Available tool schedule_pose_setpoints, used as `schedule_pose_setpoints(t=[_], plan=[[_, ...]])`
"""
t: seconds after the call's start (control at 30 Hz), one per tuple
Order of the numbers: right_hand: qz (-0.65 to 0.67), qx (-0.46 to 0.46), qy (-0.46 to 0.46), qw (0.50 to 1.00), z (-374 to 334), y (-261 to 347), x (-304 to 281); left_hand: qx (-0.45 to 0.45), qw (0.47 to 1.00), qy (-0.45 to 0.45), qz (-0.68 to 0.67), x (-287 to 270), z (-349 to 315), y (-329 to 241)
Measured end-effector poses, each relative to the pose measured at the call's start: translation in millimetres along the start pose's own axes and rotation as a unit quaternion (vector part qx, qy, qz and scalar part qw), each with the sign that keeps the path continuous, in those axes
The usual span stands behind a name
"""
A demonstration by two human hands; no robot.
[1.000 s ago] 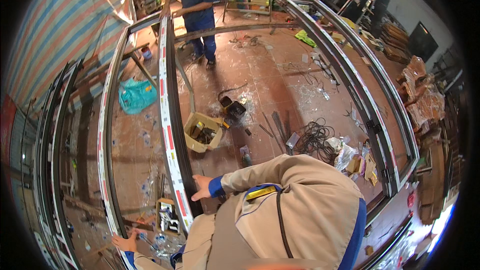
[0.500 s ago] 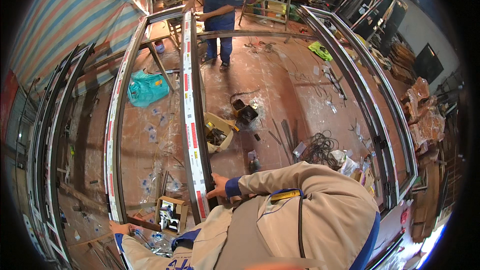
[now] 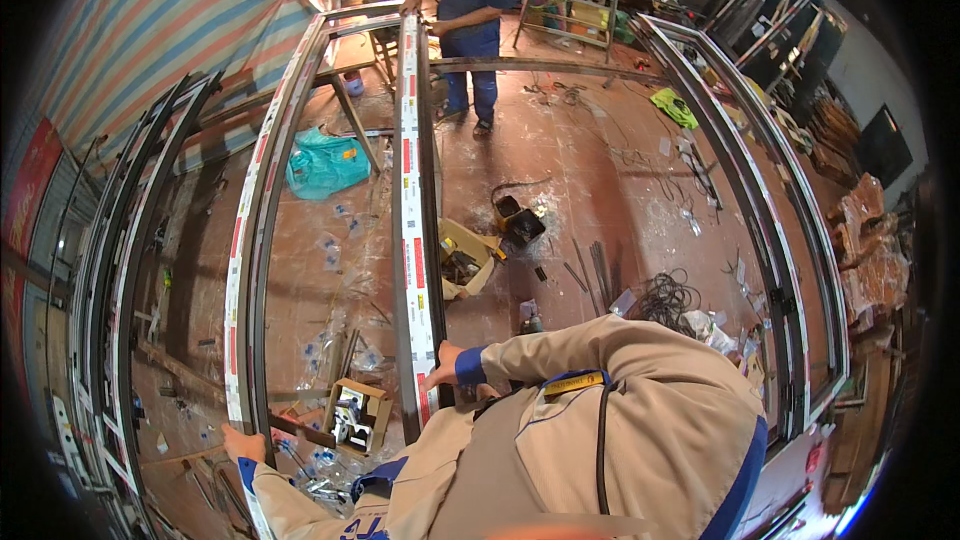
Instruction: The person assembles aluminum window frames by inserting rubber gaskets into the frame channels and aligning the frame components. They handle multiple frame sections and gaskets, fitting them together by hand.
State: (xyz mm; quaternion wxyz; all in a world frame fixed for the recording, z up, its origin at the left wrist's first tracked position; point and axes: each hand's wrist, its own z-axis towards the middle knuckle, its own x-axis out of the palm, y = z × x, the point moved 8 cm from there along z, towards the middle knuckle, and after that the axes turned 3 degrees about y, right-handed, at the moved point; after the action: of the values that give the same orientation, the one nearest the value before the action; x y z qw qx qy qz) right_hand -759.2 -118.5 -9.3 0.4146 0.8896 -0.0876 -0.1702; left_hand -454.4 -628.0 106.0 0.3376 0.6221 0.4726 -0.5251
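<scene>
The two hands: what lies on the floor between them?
In the head view, an open cardboard box and scattered bits lie between left hand and right hand.

The left hand (image 3: 244,443) and right hand (image 3: 444,367) hold opposite sides of a long frame (image 3: 411,195).

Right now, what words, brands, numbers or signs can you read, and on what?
I won't quote print, but here's where it sits:
White-and-red film strip on the long dark metal bar: too small.
Beige cloth jacket: blue letters, partly cut off.
Yellow strip on the jacket: dark print, too small.
Red panel, far left: pale lettering, blurred.
</scene>
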Motion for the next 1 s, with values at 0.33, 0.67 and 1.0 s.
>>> schedule_pose_setpoints(t=[0.33, 0.67, 1.0], plan=[[0.043, -0.008, -0.006, 0.999, 5.0, -5.0, 10.7, 0.041, 0.976, -0.207, 0.052, -104.9, -72.8, -10.6], [0.157, 0.075, 0.131, 0.976, 1.9, -31.0, 7.2, 0.129, 0.909, -0.383, 0.1, -222.7, -220.1, -84.0], [0.057, 0.007, 0.263, 0.963, -16.0, -26.9, -14.3, 0.105, 0.89, -0.42, 0.141, -289.1, -424.8, -195.5]])
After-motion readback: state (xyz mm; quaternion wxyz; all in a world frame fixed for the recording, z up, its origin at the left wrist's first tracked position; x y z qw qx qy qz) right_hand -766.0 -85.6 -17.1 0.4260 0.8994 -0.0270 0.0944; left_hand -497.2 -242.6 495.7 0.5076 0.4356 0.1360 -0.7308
